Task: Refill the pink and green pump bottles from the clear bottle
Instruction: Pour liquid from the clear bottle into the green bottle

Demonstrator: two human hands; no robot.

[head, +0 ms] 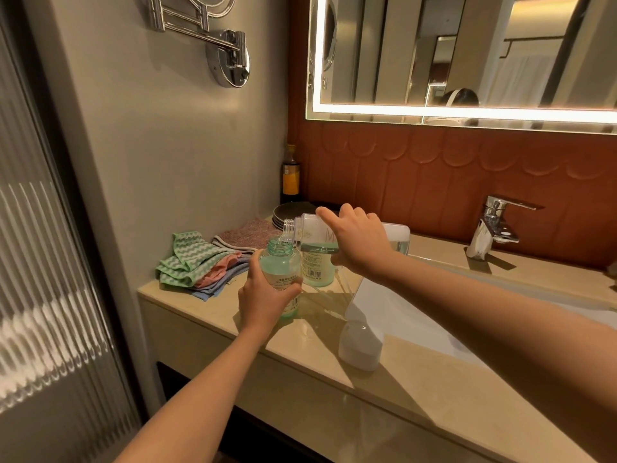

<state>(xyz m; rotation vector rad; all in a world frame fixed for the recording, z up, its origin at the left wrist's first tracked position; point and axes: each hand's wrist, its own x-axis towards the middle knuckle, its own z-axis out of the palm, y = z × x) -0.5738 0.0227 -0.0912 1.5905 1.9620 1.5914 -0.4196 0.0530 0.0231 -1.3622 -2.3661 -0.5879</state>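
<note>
My left hand [267, 295] grips the green bottle [279, 264] around its lower half and holds it upright on the beige counter [417, 389]; its neck is uncapped. My right hand [359, 242] holds the large clear bottle [310, 228] tipped on its side. The clear bottle's open mouth sits right above the green bottle's neck, and bluish liquid pools at its far end. A second translucent bottle [317, 267] with greenish contents and a barcode label stands just behind the green one. No pink bottle is recognisable.
Folded cloths [193, 265] lie at the counter's left end, with dark plates [290, 213] and a dark sauce bottle [291, 175] in the corner. A whitish translucent container [360, 345] stands near the front edge beside the sink basin [434, 315]. A chrome tap [494, 225] is at right.
</note>
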